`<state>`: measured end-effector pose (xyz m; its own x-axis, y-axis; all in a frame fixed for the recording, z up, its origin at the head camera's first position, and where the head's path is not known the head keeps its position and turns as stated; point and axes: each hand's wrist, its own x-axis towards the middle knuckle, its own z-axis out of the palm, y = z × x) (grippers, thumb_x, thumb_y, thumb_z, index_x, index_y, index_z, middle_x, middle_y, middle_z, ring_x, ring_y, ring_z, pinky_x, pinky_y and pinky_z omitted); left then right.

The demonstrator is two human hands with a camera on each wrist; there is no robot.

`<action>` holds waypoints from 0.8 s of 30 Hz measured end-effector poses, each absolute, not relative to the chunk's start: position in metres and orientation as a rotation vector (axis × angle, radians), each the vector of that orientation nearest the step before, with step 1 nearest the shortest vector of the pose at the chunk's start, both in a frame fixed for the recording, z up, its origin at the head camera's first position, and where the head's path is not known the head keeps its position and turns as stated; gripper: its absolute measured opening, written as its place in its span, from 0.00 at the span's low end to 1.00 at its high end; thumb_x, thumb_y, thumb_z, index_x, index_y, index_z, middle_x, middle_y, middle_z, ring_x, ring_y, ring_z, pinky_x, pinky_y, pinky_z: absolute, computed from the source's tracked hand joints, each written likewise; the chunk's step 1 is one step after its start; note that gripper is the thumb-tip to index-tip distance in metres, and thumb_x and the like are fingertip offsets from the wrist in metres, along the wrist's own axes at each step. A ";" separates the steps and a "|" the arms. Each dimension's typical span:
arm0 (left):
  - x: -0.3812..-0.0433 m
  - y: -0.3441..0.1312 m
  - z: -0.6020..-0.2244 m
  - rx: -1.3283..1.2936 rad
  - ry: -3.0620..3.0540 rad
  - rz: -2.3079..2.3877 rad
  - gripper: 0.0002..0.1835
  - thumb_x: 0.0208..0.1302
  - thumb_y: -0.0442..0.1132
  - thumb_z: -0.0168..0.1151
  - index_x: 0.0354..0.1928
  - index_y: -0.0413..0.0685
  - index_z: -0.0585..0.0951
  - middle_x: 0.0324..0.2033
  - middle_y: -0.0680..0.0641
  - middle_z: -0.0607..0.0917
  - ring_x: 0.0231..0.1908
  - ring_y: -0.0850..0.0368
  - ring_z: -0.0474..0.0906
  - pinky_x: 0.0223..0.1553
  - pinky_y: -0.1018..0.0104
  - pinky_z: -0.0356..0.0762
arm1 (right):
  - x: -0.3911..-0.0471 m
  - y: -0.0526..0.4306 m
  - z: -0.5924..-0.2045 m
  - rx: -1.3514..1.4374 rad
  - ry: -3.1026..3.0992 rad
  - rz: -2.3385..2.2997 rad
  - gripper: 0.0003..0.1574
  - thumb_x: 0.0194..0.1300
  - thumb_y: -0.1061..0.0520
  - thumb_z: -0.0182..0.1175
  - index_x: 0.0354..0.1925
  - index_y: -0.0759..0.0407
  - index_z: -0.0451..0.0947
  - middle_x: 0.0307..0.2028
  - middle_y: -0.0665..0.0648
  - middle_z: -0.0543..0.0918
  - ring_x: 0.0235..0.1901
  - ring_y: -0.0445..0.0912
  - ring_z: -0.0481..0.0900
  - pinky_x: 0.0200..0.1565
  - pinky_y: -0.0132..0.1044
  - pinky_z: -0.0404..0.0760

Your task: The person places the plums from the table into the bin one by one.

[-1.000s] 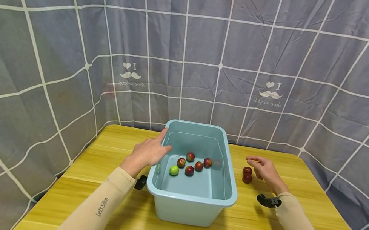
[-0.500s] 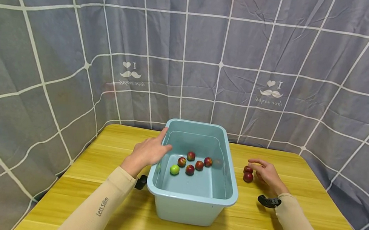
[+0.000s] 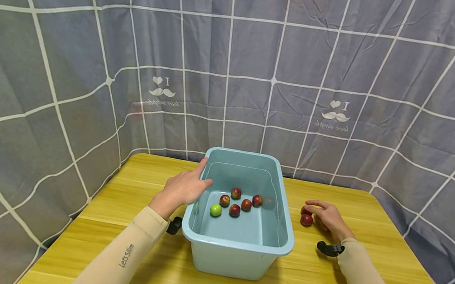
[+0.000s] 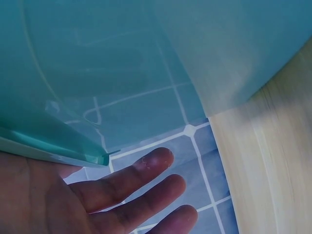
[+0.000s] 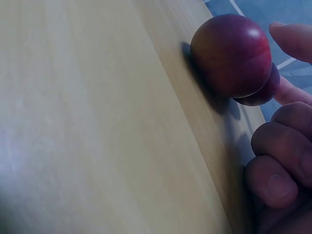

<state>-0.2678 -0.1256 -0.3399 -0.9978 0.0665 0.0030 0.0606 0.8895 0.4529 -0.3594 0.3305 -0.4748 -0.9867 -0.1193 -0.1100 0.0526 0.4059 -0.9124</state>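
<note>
A light blue plastic tub (image 3: pixel 237 245) stands mid-table, holding several small red fruits (image 3: pixel 234 210) and one green fruit (image 3: pixel 215 210). My left hand (image 3: pixel 182 188) rests on its left rim, thumb over the edge; in the left wrist view the other fingers (image 4: pixel 146 202) extend loosely outside the wall. Right of the tub, two dark red plums (image 3: pixel 306 220) lie one behind the other. My right hand (image 3: pixel 328 218) is beside them, index finger reaching over the farther plum (image 5: pixel 263 93). In the right wrist view the thumb stands apart from the nearer plum (image 5: pixel 231 56), and the remaining fingers are bent.
The wooden table (image 3: pixel 133 262) extends on both sides of the tub. A grey curtain (image 3: pixel 246 55) with white grid lines hangs behind the table and along both sides. Black straps (image 3: pixel 330 249) show at the wrists.
My right hand has come slightly lower and nearer, its index finger now overlapping the farther plum more. The left hand keeps its place on the rim. The tub's contents look unchanged.
</note>
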 end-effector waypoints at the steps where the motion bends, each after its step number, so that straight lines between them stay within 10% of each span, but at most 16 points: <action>1: -0.268 -0.126 -0.340 0.105 3.039 0.732 0.42 0.70 0.61 0.44 0.81 0.67 0.43 0.53 0.43 0.84 0.40 0.48 0.80 0.31 0.56 0.71 | -0.360 0.330 -0.475 -0.048 2.500 -1.626 0.39 0.67 0.44 0.65 0.67 0.65 0.72 0.11 0.44 0.66 0.10 0.39 0.59 0.16 0.32 0.62; 24: -0.268 -0.126 -0.340 0.116 3.024 0.749 0.42 0.70 0.61 0.44 0.82 0.66 0.42 0.48 0.43 0.85 0.36 0.50 0.80 0.28 0.57 0.71 | -0.366 0.331 -0.480 -0.007 2.580 -1.486 0.35 0.64 0.39 0.67 0.57 0.64 0.82 0.13 0.45 0.69 0.12 0.41 0.63 0.18 0.31 0.63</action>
